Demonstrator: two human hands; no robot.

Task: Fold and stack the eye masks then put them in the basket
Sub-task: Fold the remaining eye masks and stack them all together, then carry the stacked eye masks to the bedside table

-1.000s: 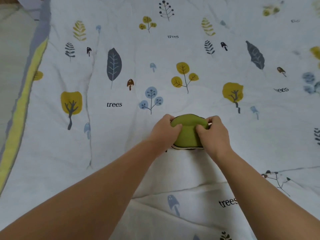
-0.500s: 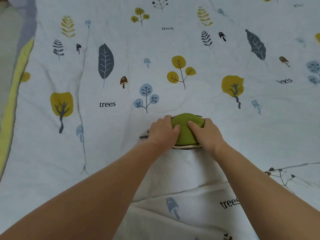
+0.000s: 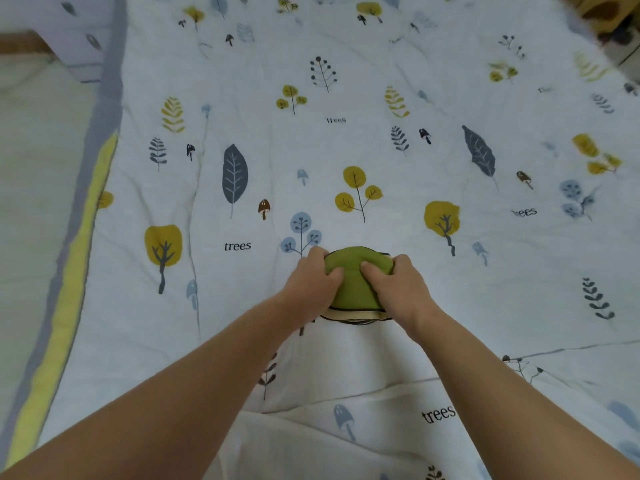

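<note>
Head view: both hands, left point(image 3: 313, 280) and right point(image 3: 394, 284), clamped around upright-looking green folded eye-mask stack point(image 3: 355, 287) on quilt point(image 3: 450, 306).

Both thumbs have moved inward onto the top of the green mask point(image 3: 353, 289) since a second ago; the left hand point(image 3: 313, 284) and right hand point(image 3: 398, 289) now press closer together.

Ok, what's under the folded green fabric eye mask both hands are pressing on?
Below the folded green fabric eye mask, cream and dark-trimmed fabric edges stick out near its front, resting on the tree-print bedsheet. The left hand and right hand hide how many layers.
</note>
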